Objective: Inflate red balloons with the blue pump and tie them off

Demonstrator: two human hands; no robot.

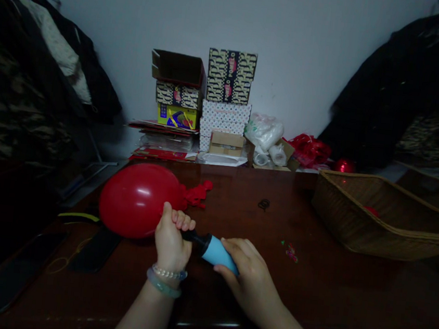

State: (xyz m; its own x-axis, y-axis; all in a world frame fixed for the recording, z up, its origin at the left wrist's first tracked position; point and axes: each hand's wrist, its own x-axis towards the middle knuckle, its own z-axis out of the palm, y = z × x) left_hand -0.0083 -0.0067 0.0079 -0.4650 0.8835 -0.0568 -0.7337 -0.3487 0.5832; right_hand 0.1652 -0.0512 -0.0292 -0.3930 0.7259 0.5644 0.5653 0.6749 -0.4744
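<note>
The balloon (137, 200) is glossy red; the pump (216, 250) is pale blue with a black nozzle; the bangle (163, 285) is pale green; the table (269, 290) is dark reddish brown; the basket (355, 220) is tan; the top box (231, 76) has a black and gold pattern with pink patches; the white box (224, 115) below carries a small grey repeating print; the yellow box (177, 116) shows blue and red; the coat (17, 112) on the left has a black and khaki camouflage pattern; the wall (294, 52) is pale grey.
</note>
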